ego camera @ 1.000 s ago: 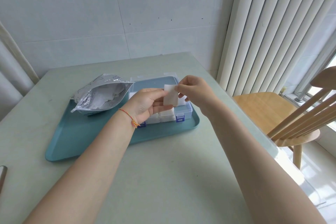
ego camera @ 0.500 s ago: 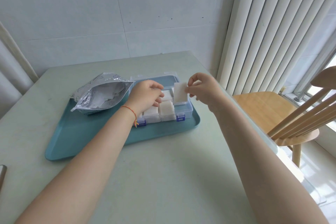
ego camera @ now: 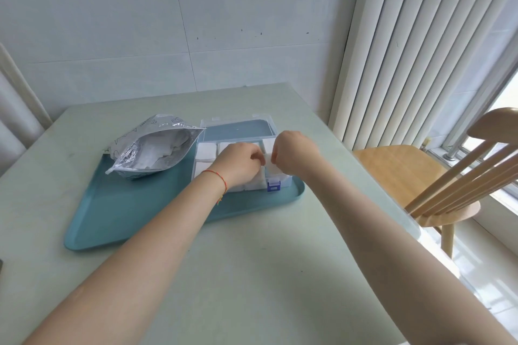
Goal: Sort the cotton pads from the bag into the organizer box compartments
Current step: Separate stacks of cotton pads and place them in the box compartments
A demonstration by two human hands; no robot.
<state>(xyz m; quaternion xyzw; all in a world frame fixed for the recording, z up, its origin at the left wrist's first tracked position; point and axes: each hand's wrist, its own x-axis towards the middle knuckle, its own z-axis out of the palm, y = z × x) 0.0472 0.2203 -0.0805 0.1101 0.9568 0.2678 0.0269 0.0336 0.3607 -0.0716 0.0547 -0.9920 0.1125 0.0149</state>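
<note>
Right hand [ego camera: 294,155] pinching cotton pad [ego camera: 271,166] over organizer box [ego camera: 238,131].

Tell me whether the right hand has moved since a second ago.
Yes. The right hand came down with the cotton pad toward the organizer box.

Foil bag [ego camera: 151,152] open beside pad-filled organizer box [ego camera: 238,131]

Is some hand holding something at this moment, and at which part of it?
The right hand pinches a white cotton pad by its upper edge, over the organizer box. The left hand touches it; its grip cannot be told.
</note>
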